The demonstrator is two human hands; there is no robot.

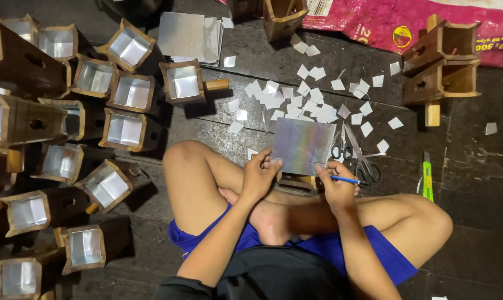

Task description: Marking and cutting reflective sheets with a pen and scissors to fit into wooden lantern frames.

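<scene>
Pinching a silver sheet point(302, 145) edge, left hand point(260, 176); right hand point(336, 189) grip closed on blue pen point(346, 180) beside it.

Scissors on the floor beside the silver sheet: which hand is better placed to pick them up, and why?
The right hand, probably. It holds a blue pen right beside the scissors. The left hand steadies the silver sheet on the far side.

dim overhead light, dark floor point(473, 222), glare off the foil sheet point(302, 145), corners shadowy, focus mostly sharp.
</scene>
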